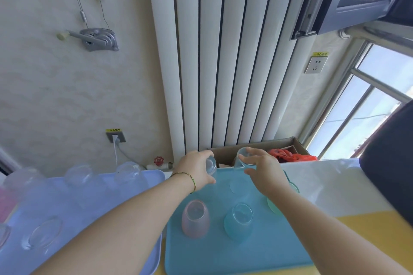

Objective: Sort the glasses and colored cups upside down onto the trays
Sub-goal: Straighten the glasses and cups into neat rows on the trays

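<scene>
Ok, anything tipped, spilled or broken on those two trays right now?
Nothing stands out. The pink cup and teal cup stand bottom-up on the teal tray; clear glasses on the lavender tray look inverted too, though blurred. Left hand grips a pale cup, right hand a clear cup. No spill visible.

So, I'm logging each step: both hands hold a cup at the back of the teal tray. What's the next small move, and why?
Probably lower the left hand so its cup lands rim-down on the bare back strip of the teal tray; the pink cup and teal cup already stand upside down nearer the front.
</scene>
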